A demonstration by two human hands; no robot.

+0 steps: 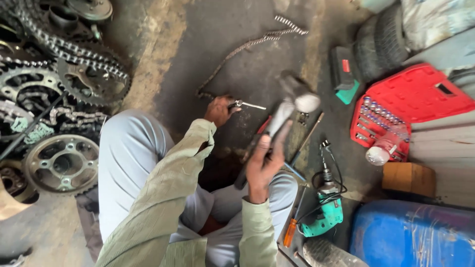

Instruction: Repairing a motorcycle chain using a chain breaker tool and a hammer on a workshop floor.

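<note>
Grimy concrete floor (208,44), sprockets (62,163) and chains piled far left of both hands. Left hand (219,110) pinches a thin metal punch (249,105) against the loose chain (242,49) on the floor. Right hand (264,165) is clenched on a hammer (289,106), raised, motion-blurred. Green drill (324,212) and red socket set (396,113) lie further right.

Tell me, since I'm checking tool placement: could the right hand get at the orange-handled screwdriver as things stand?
Probably yes: the orange-handled screwdriver lies uncovered on the floor by the right knee, with nothing over it. But the right hand is raised and gripping a hammer.
</note>
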